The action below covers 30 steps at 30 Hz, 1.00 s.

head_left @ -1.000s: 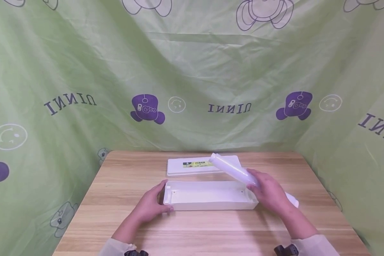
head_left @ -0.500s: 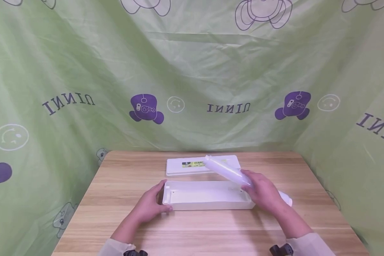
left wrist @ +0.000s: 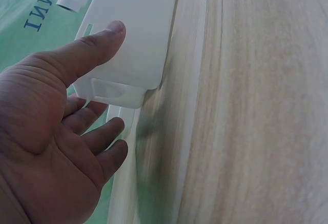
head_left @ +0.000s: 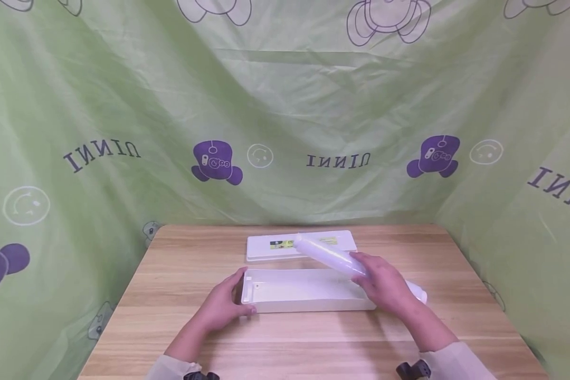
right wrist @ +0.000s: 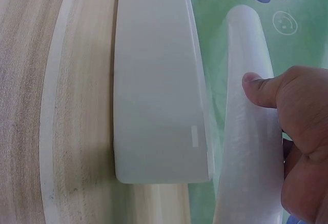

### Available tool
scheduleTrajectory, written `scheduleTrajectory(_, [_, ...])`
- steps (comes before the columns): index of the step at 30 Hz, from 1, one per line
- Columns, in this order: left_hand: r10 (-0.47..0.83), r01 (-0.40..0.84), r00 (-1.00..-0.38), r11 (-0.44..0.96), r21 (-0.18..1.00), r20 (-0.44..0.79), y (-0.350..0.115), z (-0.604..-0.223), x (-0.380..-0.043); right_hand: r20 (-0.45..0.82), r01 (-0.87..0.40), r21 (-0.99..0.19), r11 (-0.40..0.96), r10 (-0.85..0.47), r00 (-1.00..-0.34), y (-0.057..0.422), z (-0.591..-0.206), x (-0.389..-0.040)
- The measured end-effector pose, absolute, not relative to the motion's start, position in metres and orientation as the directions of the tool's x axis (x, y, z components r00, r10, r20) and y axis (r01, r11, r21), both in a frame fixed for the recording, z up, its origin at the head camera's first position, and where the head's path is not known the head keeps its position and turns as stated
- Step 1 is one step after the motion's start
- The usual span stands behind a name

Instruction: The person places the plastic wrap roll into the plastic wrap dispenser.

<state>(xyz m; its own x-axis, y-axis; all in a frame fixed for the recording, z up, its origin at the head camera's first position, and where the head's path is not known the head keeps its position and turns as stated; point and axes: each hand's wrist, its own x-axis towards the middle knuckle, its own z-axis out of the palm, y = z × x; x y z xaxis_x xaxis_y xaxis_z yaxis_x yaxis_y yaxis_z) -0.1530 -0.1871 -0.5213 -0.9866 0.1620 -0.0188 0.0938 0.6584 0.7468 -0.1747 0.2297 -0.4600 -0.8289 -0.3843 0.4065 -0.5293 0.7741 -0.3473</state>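
Observation:
A long white plastic box (head_left: pixel 309 304), its top uncovered, stands on the wooden table. My left hand (head_left: pixel 220 306) grips its left end, thumb (left wrist: pixel 105 42) on the front wall and fingertips round the end and far corner. With my right hand (head_left: pixel 385 282) I hold a roll of plastic wrap (head_left: pixel 325 253) round its middle, thumb (right wrist: pixel 261 90) along its side. The roll slants over the box's right part, its left end raised and farther back; its right end (head_left: pixel 417 291) shows beyond my hand. My right hand hides the box's right end in the head view.
Behind the box lies a white lid (head_left: pixel 261 248) with a yellow-green label, partly covered by the roll in the head view. A green printed cloth (head_left: pixel 285 195) hangs close behind the wooden table (head_left: pixel 290 348) and along both sides.
My right hand has carried the roll left and slightly lower, farther over the box. My left hand stays at the box's left end.

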Motion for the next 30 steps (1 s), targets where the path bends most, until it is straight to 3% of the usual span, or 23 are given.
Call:
scheduleTrajectory(9, [0.164, 0.101, -0.986, 0.652, 0.751, -0.010, -0.187, -0.523, -0.153, 0.433, -0.572, -0.310, 0.759, -0.423, -0.796, 0.224, -0.459, -0.173])
scheduleTrajectory(30, [0.160, 0.084, -0.987, 0.654, 0.752, -0.029, -0.187, -0.519, -0.152, 0.390, -0.597, -0.303, 0.743, -0.475, -0.789, 0.204, -0.454, -0.171])
